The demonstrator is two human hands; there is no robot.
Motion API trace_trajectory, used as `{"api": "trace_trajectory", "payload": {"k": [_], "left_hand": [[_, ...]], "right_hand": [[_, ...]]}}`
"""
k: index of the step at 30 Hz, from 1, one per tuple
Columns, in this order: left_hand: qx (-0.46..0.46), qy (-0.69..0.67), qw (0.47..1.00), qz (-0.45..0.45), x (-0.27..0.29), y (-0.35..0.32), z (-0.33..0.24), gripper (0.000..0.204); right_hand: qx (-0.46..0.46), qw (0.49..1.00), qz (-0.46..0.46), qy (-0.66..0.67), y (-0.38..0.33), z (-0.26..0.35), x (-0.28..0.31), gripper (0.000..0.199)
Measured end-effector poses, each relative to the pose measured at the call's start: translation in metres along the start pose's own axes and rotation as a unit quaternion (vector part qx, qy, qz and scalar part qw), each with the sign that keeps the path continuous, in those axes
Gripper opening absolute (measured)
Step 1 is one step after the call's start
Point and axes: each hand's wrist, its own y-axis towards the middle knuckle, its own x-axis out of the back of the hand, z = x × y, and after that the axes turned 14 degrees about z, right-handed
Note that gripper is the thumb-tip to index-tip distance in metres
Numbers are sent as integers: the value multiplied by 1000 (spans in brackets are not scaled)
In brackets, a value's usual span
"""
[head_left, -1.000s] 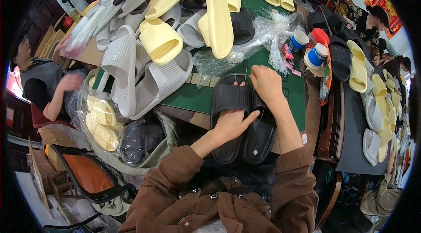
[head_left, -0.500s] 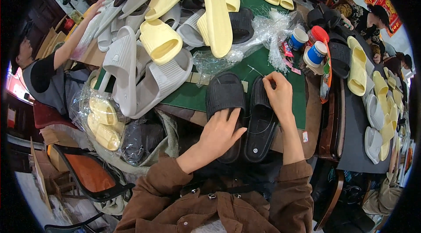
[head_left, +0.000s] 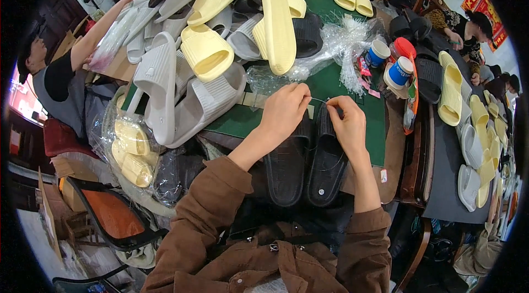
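Observation:
Two black slippers lie side by side at the table's near edge, toes pointing away from me. My left hand [head_left: 287, 108] pinches one end of a thin clear plastic loop tie [head_left: 318, 99] above their toe ends. My right hand [head_left: 348, 123] pinches the tie's other end, close beside the right black slipper [head_left: 326, 174]. The tie is very fine, and its ends are hidden in my fingers. Much of the left black slipper's [head_left: 284, 178] strap is covered by my left hand and wrist.
Yellow and grey slippers [head_left: 206, 53] are heaped at left on the green mat [head_left: 355, 147]. Clear ties [head_left: 350, 67] lie in a bundle beyond my hands, near paper cups [head_left: 400, 71]. Bagged yellow slippers [head_left: 135, 169] sit lower left. Other people work around the table.
My left hand has left the left slipper's strap opening and moved up and away, now pinching the tie near my right hand. At left, another person's arm has risen with a grey slipper.

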Motion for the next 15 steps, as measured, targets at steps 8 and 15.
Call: {"api": "trace_trajectory", "payload": {"k": [8,15], "left_hand": [[-44,-4,999,-8,-13,-1,-4,6],[-11,-6,1000,22,-2,-14,2,9]], "right_hand": [[77,997,6,-8,6,11,-9,6],[17,1000,-4,-15,1,1,-5,5]]}}
